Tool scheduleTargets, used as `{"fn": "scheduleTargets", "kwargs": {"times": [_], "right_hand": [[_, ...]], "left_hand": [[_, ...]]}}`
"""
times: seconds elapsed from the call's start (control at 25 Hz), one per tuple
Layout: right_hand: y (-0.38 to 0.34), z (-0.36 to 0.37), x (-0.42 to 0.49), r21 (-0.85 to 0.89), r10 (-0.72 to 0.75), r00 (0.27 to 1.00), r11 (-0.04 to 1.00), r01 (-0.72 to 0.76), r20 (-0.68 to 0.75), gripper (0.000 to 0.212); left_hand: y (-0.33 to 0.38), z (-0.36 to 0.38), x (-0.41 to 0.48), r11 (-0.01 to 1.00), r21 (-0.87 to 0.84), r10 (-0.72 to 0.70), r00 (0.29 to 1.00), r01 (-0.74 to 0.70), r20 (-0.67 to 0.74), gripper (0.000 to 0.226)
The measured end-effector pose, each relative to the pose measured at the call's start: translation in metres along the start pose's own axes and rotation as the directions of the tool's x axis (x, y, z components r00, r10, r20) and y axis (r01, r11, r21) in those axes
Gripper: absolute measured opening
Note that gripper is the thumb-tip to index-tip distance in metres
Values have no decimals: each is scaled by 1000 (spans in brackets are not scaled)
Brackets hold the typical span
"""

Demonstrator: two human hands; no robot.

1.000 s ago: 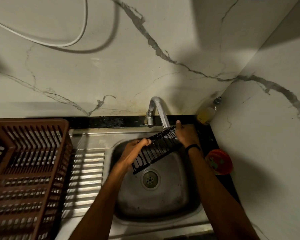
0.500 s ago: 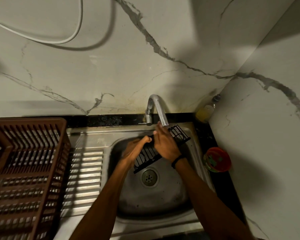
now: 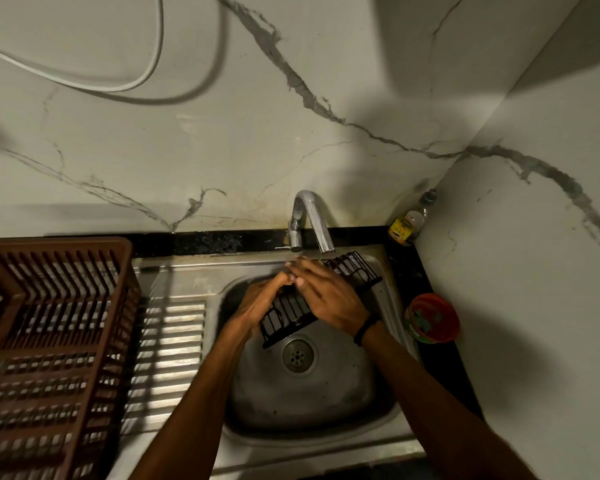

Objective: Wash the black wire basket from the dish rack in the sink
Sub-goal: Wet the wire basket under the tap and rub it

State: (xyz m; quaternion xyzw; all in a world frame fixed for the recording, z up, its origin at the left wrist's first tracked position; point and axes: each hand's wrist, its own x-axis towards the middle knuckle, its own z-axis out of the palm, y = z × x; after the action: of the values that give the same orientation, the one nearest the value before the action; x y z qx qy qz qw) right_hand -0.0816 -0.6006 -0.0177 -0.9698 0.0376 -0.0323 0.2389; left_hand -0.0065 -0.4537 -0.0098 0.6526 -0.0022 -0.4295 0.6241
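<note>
So the black wire basket is up over the sink bowl, not resting on the bottom as far as I can tell. It's tilted, and its long axis runs diagonally: the low end sits just above the drain and the far end pokes up right under the tap spout. Can't really tell if water is running, it's too dim at the spout tip.

Left hand has the near-left part of it, fingers curled round the top edge, so that's the actual hold. Right hand is laid flat across the middle with the fingers straight and pointing toward the back-left, touching the wires rather than gripping anything. Most of the basket sticks out to the right of the left hand's hold, toward the tap, and the right hand is the one nearer that far end.

My guess is the next rub goes along that diagonal, so the left hand has to brace the low end while the flat hand slides along the wires.

Brown dish rack sits off to the left on the drainboard, a bottle in the back corner, and a red tub by the right rim.
</note>
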Motion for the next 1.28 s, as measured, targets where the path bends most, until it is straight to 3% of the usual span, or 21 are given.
{"fn": "scheduleTargets", "kwargs": {"times": [0.04, 0.12, 0.24, 0.28, 0.4, 0.44, 0.56, 0.6, 0.72, 0.76, 0.84, 0.88, 0.92, 1.0, 1.08, 1.12, 1.2, 1.24, 1.28], "right_hand": [[6, -2, 3, 29, 66, 997, 997, -65, -32, 48], [-1, -1, 3, 31, 144, 986, 989, -142, -82, 57], [-6, -6, -3, -111, 11, 1000, 994, -13, -19, 54], [5, -10, -3, -153, 34, 999, 988, -33, 3, 51], [36, -24, 6, -78, 350, 936, 933, -352, -35, 52], [28, -21, 7, -82, 330, 944, 940, -331, -33, 57], [-1, -11, 1, -113, 50, 998, 993, -44, 49, 59], [5, -13, 4, -88, 55, 997, 995, -50, 52, 52], [28, -21, 10, -44, 282, 958, 958, -285, -54, 48], [26, -18, 8, -61, 273, 961, 959, -275, -46, 53], [10, -8, -2, -87, 119, 993, 989, -118, 0, 58], [9, -5, -5, -67, 85, 996, 994, -83, 21, 57], [16, -6, -4, -31, 112, 993, 993, -112, 28, 57], [40, -14, 5, 6, 313, 949, 950, -313, -22, 61], [43, -16, 3, -4, 468, 884, 884, -468, -3, 62], [28, -13, -1, -33, 399, 917, 917, -398, 12, 59], [6, -1, -15, -51, 163, 986, 986, -161, 36, 57], [9, 0, -16, -35, 102, 994, 994, -100, 34, 57], [20, -4, -11, -20, 132, 991, 991, -132, 26, 55]], "left_hand": [[3, 2, -4, 1000, 15, 28, 999, -28, -24, 7], [3, 6, -6, 995, 59, 82, 996, -79, -44, 13], [5, 3, -8, 995, 44, 95, 993, -91, -76, 8], [5, 0, -8, 998, 16, 69, 995, -68, -73, 10], [4, -4, -5, 999, 44, -1, 996, 4, -85, 29], [3, -6, -3, 1000, 30, -4, 995, 7, -102, 30], [3, -7, -4, 998, -50, -38, 989, 31, -146, 43], [2, -6, -3, 998, -47, -43, 987, 36, -152, 45], [4, -7, -5, 999, -25, -38, 984, 35, -173, 46], [5, -8, -7, 997, -55, -58, 989, 51, -137, 56], [4, -13, -10, 995, -65, -79, 996, 77, -39, 76], [3, -14, -11, 996, -40, -80, 997, 80, -8, 72], [1, -15, -8, 996, 0, -86, 996, 86, 25, 63], [7, -12, -13, 993, 55, -106, 992, 102, 65, 40], [12, -11, -14, 991, 35, -134, 988, 131, 81, 42], [12, -12, -12, 990, 32, -136, 988, 134, 71, 47], [10, -15, -11, 992, 49, -117, 992, 115, 40, 35], [10, -17, -11, 992, 45, -117, 992, 116, 39, 33], [8, -19, -8, 990, 53, -129, 992, 128, 14, 42]]}}
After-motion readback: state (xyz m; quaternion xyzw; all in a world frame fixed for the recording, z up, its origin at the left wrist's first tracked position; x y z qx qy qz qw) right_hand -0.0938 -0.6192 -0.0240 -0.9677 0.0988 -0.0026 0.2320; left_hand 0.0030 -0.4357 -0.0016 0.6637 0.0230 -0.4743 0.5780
